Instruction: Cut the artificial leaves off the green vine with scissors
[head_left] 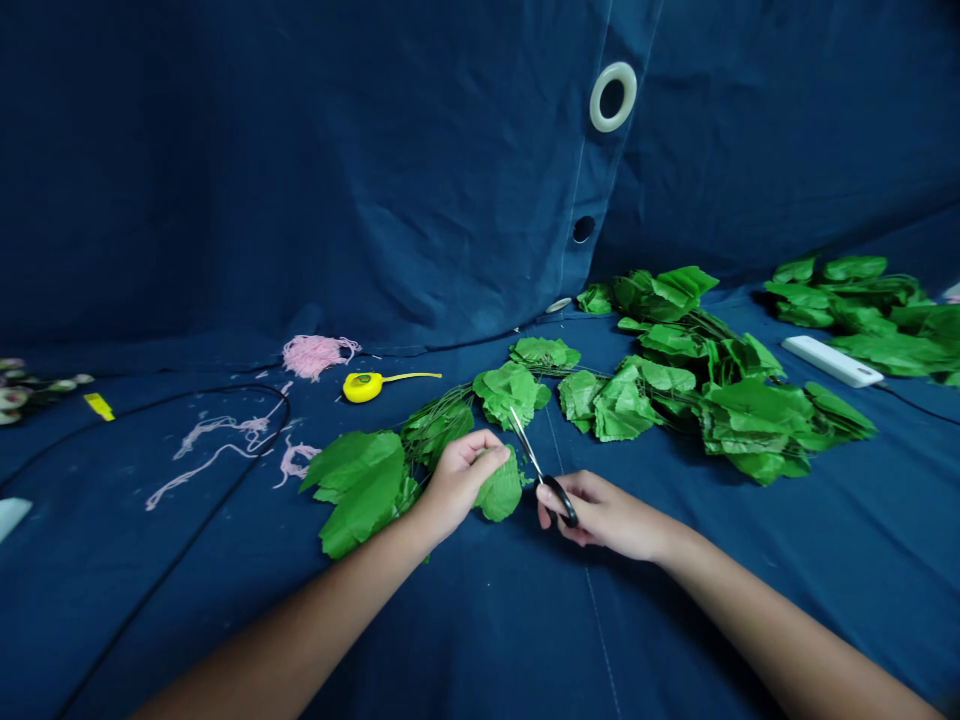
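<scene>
My left hand (466, 475) pinches an artificial green leaf (501, 490) by its upper edge, thumb against the fingers. In my right hand (596, 515) is a pair of scissors (531, 448) with black handles, the fingers wrapped round the loops. Its blades point up and left, just right of the held leaf, and look nearly closed. Around my left hand lies a strand of artificial leaves (360, 480). Another leaf cluster (508, 392) sits right behind the scissor tips.
To the right lie a big leaf bundle (750, 410), a white power strip (832, 360) and more leaves (892, 320). On the left are a yellow tape measure (363, 387), pink yarn (315, 354), loose yarn pieces (225, 432) and a black cable (187, 548). Blue cloth (375, 180) rises behind.
</scene>
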